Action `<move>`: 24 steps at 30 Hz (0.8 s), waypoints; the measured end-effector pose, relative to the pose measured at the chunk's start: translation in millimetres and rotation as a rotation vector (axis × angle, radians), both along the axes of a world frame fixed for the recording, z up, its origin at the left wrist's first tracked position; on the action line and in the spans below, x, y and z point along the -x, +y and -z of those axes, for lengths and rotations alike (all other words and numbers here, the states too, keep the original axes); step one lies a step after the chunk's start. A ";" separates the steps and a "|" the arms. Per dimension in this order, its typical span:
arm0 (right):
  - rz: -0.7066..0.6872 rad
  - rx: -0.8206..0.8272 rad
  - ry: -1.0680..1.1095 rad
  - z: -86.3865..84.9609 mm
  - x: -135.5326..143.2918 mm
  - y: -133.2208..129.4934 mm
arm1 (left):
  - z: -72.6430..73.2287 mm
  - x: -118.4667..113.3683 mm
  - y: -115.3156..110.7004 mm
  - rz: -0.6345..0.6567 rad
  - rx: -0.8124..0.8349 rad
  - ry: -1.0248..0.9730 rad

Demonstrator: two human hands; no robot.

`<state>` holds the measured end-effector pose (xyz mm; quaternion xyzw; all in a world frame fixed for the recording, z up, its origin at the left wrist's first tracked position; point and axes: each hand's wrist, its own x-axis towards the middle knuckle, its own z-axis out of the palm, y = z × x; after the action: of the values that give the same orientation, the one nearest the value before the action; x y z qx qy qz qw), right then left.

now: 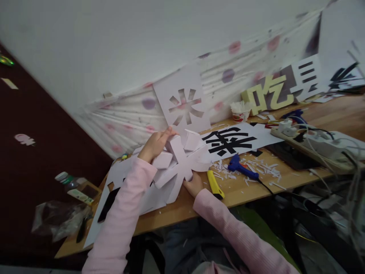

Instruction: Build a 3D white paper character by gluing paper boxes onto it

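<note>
A white foam-board character (184, 164), built with raised sides and several radiating strokes, is propped at a tilt over the table. My left hand (158, 143) is closed over its upper left edge, fingers along the top. My right hand (194, 184) grips its lower right part, with the fingertips hidden behind the board. Just right of that hand lies a yellow utility knife (215, 184). A blue glue gun (242, 167) rests farther right among white scraps. Behind the piece, a white sheet (182, 82) with a cut-out of similar strokes leans on the wall.
White paper with black strokes (259, 133) lies behind the glue gun. A power strip (322, 142) with tangled cables occupies the right. A paper cup (240, 112) and a yellow character (273, 95) stand at the back. On the left are a bottle (76, 186) and plastic bag (59, 219).
</note>
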<state>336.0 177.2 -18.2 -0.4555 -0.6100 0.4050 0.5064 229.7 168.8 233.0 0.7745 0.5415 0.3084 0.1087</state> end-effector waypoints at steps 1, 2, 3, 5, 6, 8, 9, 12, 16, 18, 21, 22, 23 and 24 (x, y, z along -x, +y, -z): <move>0.003 -0.005 -0.004 0.6 0.4 0.3 | 0.3 2.8 2.7 -0.012 0.006 -0.010; 0.008 -0.010 -0.007 1.3 0.9 0.7 | 0.7 5.3 5.1 -0.022 0.009 -0.019; 0.013 -0.014 -0.010 2.0 1.3 1.1 | 1.3 7.3 7.1 -0.031 0.008 -0.029; 0.021 -0.020 -0.015 3.0 1.9 1.6 | 2.3 10.0 9.4 -0.041 0.000 -0.041; 0.024 -0.022 -0.017 3.2 2.0 1.6 | 2.6 10.5 9.7 -0.048 -0.003 -0.046; 0.029 -0.029 -0.020 2.8 2.0 1.3 | 2.7 10.4 9.1 -0.058 -0.002 -0.047; 0.031 -0.033 -0.021 2.3 1.8 1.0 | 2.5 10.0 8.3 -0.061 0.001 -0.047; 0.032 -0.045 -0.018 0.7 1.4 0.1 | 2.2 8.8 4.4 -0.058 0.006 -0.056; 0.033 -0.047 -0.001 0.7 1.5 0.5 | 3.0 7.7 -1.0 -0.058 0.013 -0.060; 0.029 -0.054 0.017 1.1 1.6 1.2 | 3.0 8.3 -0.2 -0.071 -0.024 -0.086; 0.024 -0.077 0.051 1.0 1.8 1.9 | 0.8 15.4 8.3 -0.111 -0.209 -0.195; 0.025 -0.086 0.062 0.8 2.1 1.9 | -0.4 20.2 12.0 -0.131 -0.283 -0.241; 0.026 -0.096 0.071 0.6 2.5 1.8 | -1.2 26.4 15.5 -0.155 -0.351 -0.288; 0.029 -0.104 0.078 0.3 3.0 1.5 | -1.5 33.8 18.1 -0.183 -0.411 -0.338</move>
<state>333.1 178.7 -18.5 -0.4211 -0.6034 0.3830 0.5585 195.9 186.9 234.6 0.6656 0.5094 0.5453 0.0098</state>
